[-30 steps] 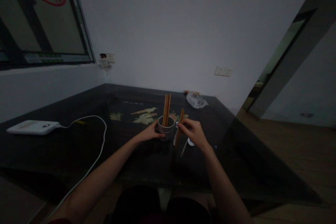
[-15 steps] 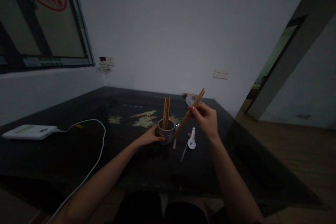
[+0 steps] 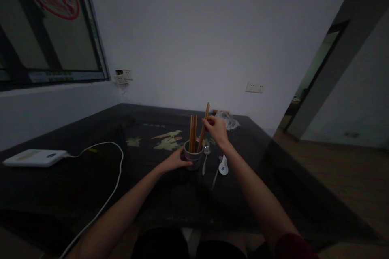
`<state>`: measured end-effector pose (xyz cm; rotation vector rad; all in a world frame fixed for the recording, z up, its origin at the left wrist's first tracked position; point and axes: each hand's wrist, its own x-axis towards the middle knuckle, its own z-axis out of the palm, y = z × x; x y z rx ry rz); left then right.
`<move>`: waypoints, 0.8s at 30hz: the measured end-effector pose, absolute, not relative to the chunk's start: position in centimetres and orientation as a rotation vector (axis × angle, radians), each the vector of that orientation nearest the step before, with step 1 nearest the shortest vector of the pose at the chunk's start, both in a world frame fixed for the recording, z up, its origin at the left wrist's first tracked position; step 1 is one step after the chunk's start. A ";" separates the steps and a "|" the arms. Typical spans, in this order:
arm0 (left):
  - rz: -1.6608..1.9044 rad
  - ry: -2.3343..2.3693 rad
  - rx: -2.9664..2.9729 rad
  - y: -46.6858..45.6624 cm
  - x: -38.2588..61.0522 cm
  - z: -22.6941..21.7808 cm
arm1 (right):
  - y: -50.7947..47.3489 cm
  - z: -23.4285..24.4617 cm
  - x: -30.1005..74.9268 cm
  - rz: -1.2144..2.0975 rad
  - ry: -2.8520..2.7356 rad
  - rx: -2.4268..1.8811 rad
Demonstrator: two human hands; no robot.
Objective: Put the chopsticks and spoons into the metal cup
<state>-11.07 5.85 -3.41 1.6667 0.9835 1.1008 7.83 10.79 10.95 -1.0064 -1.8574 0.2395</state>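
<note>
A grey cup (image 3: 193, 157) stands upright on the dark table, with several wooden chopsticks (image 3: 192, 133) in it. Around the cup's left side wraps my left hand (image 3: 174, 161), thumb across its front. Between the closed fingertips of my right hand (image 3: 216, 128) are more chopsticks (image 3: 203, 129), slightly tilted, their lower ends inside the cup's mouth at the right. Just right of the cup lies a metal spoon (image 3: 206, 158). Beside it rest a thin-handled utensil (image 3: 215, 177), its head partly hidden, and a white soup spoon (image 3: 223, 166), whose handle is partly covered by my right forearm.
At the left of the table (image 3: 146, 198) lies a white power bank (image 3: 35, 158), its white cable (image 3: 120, 166) running toward the front edge. A clear plastic bag (image 3: 229, 121) sits near the wall behind my right hand. Wall sockets (image 3: 254, 88) are above the table.
My right hand has moved left with its chopsticks, from beside the cup to over it. Their lower ends have entered the cup. My left hand keeps its hold.
</note>
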 end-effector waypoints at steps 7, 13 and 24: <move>1.089 1.013 1.668 5.4 -10.9 -2.8 | 12.0 8.3 6.9 0.289 -1.956 -1.156; 1.090 1.015 1.669 5.5 -10.9 -3.0 | 12.9 7.4 6.9 0.395 -1.991 -1.205; 1.079 0.988 1.705 5.4 -10.9 -2.7 | 13.5 7.0 6.7 0.603 -1.958 -1.234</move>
